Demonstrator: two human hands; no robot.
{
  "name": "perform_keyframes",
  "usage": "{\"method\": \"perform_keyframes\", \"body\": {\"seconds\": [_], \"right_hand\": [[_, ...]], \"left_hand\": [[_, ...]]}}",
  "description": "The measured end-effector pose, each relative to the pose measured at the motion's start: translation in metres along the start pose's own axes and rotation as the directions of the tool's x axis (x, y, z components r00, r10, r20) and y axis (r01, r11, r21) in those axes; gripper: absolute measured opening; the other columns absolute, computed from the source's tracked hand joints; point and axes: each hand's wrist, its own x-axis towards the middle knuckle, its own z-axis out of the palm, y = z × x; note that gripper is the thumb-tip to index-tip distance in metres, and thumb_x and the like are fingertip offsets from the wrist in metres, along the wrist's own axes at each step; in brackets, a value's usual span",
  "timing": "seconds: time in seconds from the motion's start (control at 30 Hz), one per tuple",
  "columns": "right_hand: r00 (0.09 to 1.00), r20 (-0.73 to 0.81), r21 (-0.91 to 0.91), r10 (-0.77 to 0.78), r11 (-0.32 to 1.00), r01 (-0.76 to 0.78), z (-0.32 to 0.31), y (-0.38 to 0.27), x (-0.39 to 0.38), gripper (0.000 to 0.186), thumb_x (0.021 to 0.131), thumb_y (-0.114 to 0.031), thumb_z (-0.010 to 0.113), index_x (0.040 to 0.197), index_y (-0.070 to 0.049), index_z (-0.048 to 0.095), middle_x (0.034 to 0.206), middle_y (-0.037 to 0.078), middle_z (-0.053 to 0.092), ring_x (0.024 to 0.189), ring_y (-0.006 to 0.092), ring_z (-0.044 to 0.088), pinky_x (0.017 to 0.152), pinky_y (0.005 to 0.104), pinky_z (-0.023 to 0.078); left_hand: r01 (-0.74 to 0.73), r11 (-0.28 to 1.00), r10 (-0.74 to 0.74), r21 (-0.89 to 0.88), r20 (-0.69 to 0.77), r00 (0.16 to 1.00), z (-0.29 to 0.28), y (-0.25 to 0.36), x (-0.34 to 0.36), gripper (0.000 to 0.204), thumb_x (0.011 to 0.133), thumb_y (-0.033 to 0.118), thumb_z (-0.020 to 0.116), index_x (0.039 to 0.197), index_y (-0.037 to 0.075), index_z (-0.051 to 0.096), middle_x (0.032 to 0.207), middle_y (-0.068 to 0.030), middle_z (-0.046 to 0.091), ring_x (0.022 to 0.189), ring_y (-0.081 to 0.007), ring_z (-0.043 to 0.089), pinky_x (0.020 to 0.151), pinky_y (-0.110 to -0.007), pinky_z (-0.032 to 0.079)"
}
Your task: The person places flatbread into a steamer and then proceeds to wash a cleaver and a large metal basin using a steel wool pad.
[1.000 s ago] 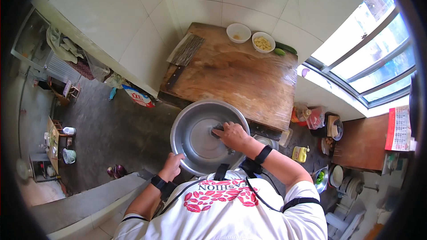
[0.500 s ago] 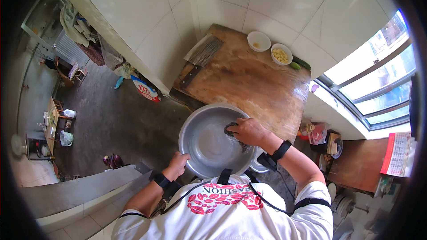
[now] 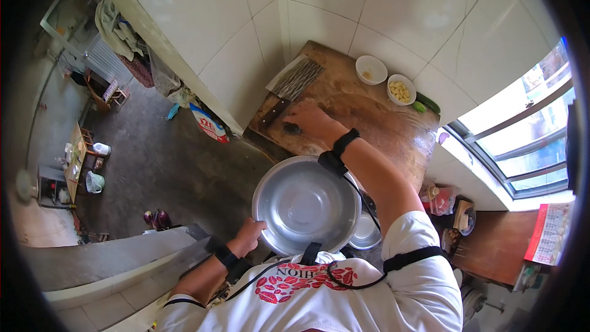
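My left hand (image 3: 249,236) is closed on the left rim of a wide metal basin (image 3: 270,187), which is tilted in front of my body. The basin's inside is bare, with a pale wet sheen at the bottom. My right hand (image 3: 312,120) reaches past it, over the left part of a wooden cutting board (image 3: 369,123). At its fingertips is a dark, ragged clump (image 3: 291,128); its kind is unclear. Beside this hand lies a cleaver (image 3: 297,77) with a dark handle, its blade toward the wall.
Two white bowls stand at the board's back edge, one (image 3: 371,70) nearly bare, the other (image 3: 401,90) with pale yellow pieces. Green cucumbers (image 3: 426,103) lie beside them. A smaller metal pan (image 3: 365,233) sits low at the basin's right. A tiled wall and window (image 3: 522,129) bound the board.
My right hand has moved from inside the basin, forward and left to the board, taking the dark clump along. The left hand keeps its hold on the basin's rim. The view has shifted slightly.
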Motion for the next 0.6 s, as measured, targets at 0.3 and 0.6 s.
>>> {"method": "perform_keyframes", "body": {"seconds": [0.3,0.6], "right_hand": [[0.989,0.079,0.23,-0.126,0.968,0.105,-0.017,-0.004,-0.061,0.036,0.063,-0.001,0.054,0.094,-0.016,0.064,0.094,0.008,0.056,0.097,0.0291,0.046,0.083,0.0385,0.039],[0.99,0.057,0.331,0.129,0.933,-0.141,-0.046,-0.016,-0.246,0.033,0.059,0.002,0.052,0.085,-0.013,0.065,0.093,0.007,0.057,0.096,0.0283,0.047,0.083,0.0377,0.037]], "left_hand": [[-0.089,0.995,0.09,-0.035,0.026,0.996,-0.005,0.001,-0.004,0.012,0.065,0.003,0.052,0.074,-0.001,0.058,0.056,-0.0024,0.05,0.043,-0.0106,0.041,0.04,-0.026,0.028],[-0.009,0.995,0.008,-0.096,-0.013,1.0,-0.003,0.008,-0.011,0.017,0.063,-0.001,0.053,0.078,-0.008,0.058,0.073,-0.0107,0.06,0.065,-0.0202,0.058,0.06,-0.031,0.046]]}}
